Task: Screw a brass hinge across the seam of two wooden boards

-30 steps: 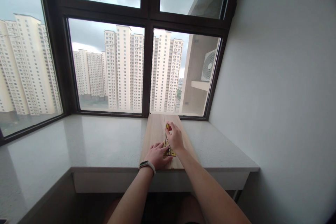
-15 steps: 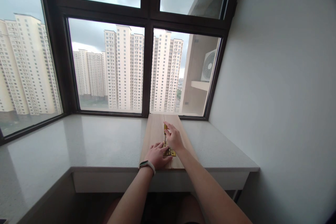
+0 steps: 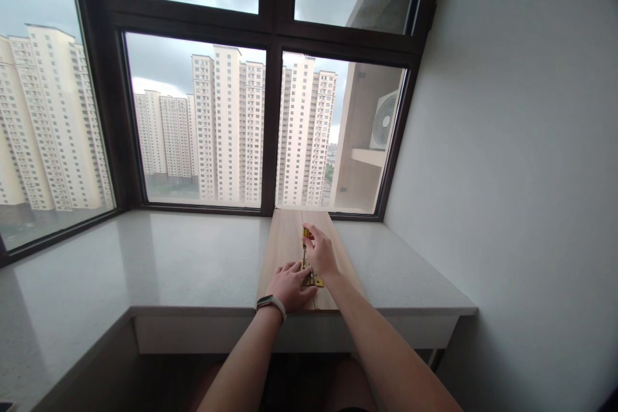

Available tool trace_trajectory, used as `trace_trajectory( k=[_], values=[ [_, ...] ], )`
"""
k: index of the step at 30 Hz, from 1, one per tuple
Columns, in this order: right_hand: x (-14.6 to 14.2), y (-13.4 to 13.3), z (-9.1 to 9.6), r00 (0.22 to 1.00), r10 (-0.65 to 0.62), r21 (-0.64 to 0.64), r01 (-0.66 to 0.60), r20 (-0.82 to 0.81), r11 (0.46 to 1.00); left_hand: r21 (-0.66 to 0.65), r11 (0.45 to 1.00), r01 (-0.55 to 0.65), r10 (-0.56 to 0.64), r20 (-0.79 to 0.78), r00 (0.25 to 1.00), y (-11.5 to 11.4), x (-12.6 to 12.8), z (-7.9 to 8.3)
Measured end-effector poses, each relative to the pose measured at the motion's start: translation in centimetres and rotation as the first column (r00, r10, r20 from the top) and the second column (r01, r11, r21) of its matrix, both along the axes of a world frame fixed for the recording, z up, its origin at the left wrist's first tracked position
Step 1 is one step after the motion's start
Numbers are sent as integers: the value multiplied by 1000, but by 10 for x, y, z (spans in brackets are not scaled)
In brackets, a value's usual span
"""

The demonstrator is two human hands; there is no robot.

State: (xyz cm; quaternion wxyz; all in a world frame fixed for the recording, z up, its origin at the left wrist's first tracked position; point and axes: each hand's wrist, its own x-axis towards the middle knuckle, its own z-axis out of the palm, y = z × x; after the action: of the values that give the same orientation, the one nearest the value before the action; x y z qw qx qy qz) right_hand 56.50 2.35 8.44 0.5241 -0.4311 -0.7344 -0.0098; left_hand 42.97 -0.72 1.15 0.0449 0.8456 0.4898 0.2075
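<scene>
Two light wooden boards (image 3: 285,246) lie side by side on the white sill, reaching back to the window. A brass hinge (image 3: 313,280) sits across their seam near the front edge. My left hand (image 3: 288,284), with a watch at the wrist, rests flat on the left board, fingers touching the hinge. My right hand (image 3: 320,251) is closed round the yellow handle of a screwdriver (image 3: 304,243), whose thin shaft stands nearly upright with its tip down on the hinge.
The white stone sill (image 3: 159,264) runs left along the dark-framed windows (image 3: 270,122). A white wall (image 3: 506,161) closes the right side. The sill's front edge drops off just below my wrists.
My right hand has shifted its grip on the screwdriver handle: a second ago it was wrapped round it with a red part showing, then the fingers opened, and now they are closed on it again.
</scene>
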Motion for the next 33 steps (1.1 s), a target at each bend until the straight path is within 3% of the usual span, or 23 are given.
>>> trace_trajectory(
  k=[8, 17, 21, 26, 33],
  values=[
    [-2, 2, -3, 991, -128, 26, 127, 49, 992, 12, 1000, 8, -8, 8, 1000, 1, -1, -1],
    [4, 4, -4, 995, 92, -16, -92, -23, 996, 27, 1000, 7, -7, -2, 1000, 1, 1, -2],
    [4, 5, -4, 990, 122, -28, -124, -69, 992, 16, 1000, 7, -7, 0, 1000, 1, 0, -1],
    [5, 6, -2, 993, 88, -6, -89, -75, 996, 9, 1000, 8, -8, 2, 1000, 2, -1, -2],
    [5, 7, -4, 999, -54, 14, 54, -4, 998, 10, 1000, 14, -14, 12, 1000, 4, -1, -5]
  ],
)
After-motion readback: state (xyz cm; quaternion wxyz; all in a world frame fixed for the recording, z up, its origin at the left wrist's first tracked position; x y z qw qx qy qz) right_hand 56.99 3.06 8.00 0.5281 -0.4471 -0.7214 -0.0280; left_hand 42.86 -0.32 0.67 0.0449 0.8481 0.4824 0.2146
